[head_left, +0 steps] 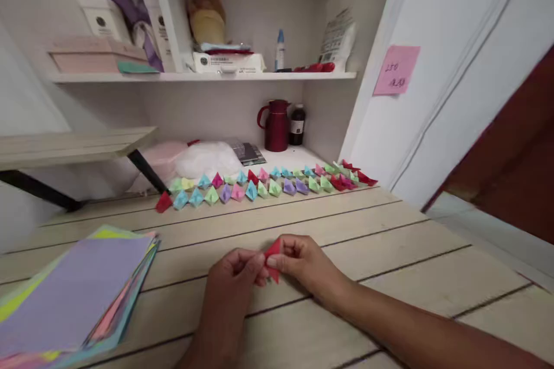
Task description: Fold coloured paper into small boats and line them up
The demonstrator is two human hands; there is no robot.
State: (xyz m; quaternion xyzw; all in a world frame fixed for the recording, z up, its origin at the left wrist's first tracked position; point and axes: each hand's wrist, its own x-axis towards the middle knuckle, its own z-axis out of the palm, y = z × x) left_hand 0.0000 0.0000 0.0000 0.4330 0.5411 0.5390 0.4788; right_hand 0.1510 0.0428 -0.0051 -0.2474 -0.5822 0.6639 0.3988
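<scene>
A small piece of folded red paper (274, 249) is held just above the middle of the wooden table. My left hand (236, 277) pinches its left side between thumb and fingers. On the right side my right hand (303, 262) grips it, thumb in front and fingers curled behind. Parts of the paper are covered by the fingertips, and its exact fold is hard to make out. Beyond the hands stand rows of small folded paper boats (238, 192) in red, blue, green, purple and pink.
A stack of coloured paper sheets (78, 288), purple on top, lies at the left of the slatted table (346, 230). Behind are a dark red jug (277, 127), a dark bottle (296, 125) and white plastic bags (210, 158). A raised wooden shelf (73, 144) stands at the left.
</scene>
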